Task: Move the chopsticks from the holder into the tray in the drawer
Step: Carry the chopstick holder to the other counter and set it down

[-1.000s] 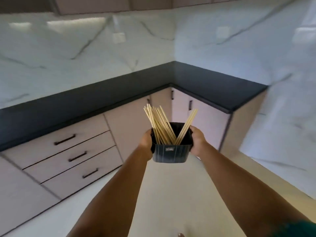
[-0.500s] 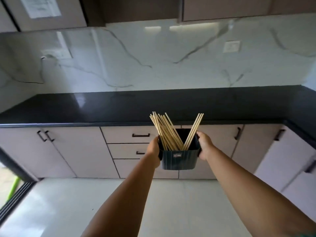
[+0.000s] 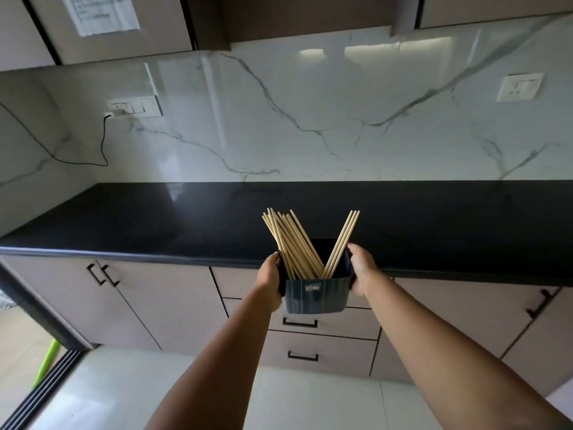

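Currently both hands are gripping the dark holder (image 3: 314, 294) from either side — left hand (image 3: 270, 279), right hand (image 3: 361, 273). Wooden chopsticks (image 3: 294, 243) are standing inside, fanning out between the hands, just before the black surface (image 3: 155, 225) — closed drawers (image 3: 322, 349) sitting below.

Kitchen: countertop (image 3: 186, 218), drawers (image 3: 322, 349), probably home.

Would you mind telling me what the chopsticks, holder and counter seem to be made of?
Chopsticks: likely bamboo or wood, pale tan, matte, unpainted.
Holder: probably plastic, dark blue-grey, smooth with a soft sheen.
Counter: looks like polished black stone, since it mirrors the wall.
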